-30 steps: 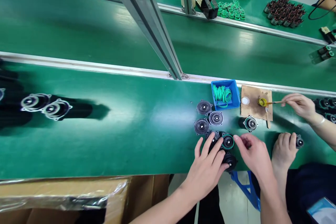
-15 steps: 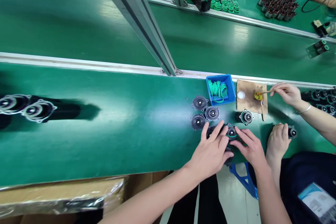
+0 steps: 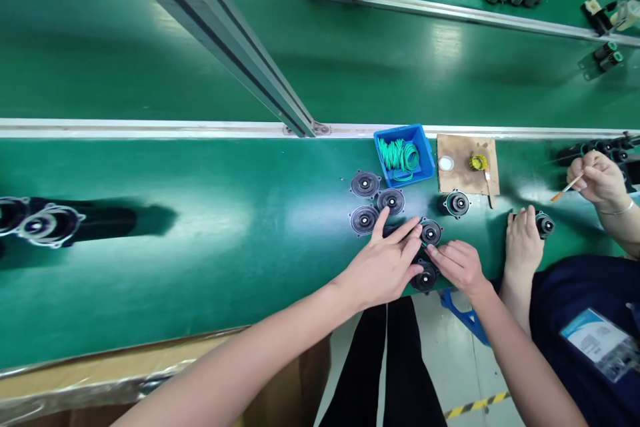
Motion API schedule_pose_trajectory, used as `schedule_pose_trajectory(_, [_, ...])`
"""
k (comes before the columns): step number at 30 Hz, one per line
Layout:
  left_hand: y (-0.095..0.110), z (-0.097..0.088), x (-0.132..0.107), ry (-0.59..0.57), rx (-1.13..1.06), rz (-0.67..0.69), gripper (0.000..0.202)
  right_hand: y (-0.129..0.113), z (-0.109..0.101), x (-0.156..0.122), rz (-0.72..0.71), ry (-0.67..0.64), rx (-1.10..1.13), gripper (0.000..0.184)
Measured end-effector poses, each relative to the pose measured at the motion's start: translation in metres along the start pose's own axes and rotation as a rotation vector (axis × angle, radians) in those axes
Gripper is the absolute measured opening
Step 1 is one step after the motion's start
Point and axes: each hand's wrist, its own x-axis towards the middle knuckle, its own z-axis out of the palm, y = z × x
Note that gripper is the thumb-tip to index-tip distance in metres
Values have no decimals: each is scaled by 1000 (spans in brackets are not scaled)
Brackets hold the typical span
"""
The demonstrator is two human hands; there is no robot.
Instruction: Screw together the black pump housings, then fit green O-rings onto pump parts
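Note:
A black round motor housing lies with its end toward me, a thin green rubber ring along its rim. My left hand is spread, fingertips resting against the side of this housing and thumb at a second black housing nearer the table edge. The fingers of my right hand are pinched at the lower rim, where the green ring appears to be; the fingertips partly cover it. Three black round parts, among them one end cover, stand just beyond my left hand. Another housing lies beyond my right hand.
A blue bin holds green rings. Beside it, cardboard carries a yellow pot and a brush. At right, a co-worker's hand rests on a housing; the other holds a small brush. A metal post rises behind.
My right hand has shifted to the housing's lower rim, its fingers drawn into a pinch. The co-worker's brush has moved from the yellow pot to the right. The camera view has shifted slightly.

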Motion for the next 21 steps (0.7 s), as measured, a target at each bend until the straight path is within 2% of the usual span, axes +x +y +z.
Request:
schedule_pose_trajectory(4, [-7, -3, 2, -13, -11, 56, 49, 4, -8, 6, -36, -150, -5, 30])
schedule_pose_trajectory(7, [-11, -5, 2, -5, -23, 68, 44, 4, -13, 8, -31, -199, -34, 33])
schedule_pose_trajectory(10, [-14, -9, -1, -15, -78, 24, 44, -1, -23, 12, -36, -181, -47, 31])
schedule_pose_trajectory(12, [-14, -11, -3, -18, -129, -10, 44, -5, -31, 19, -10, -117, -53, 28])
schedule_pose_trajectory(14, [-13, -11, -4, -11, -160, -28, 44, -9, -36, 30, 42, -52, -61, 35])
schedule_pose_trajectory(17, [-5, -9, -5, 19, -162, -55, 45, -11, -39, 49, 90, -127, -112, 48])
schedule_pose_trajectory(19, [3, -6, -7, 64, -153, -84, 41, -9, -37, 62, 139, -186, -175, 46])
schedule_pose_trajectory(21, [12, -3, -12, 118, -145, -115, 35, -5, -33, 70, 231, -165, -226, 43])
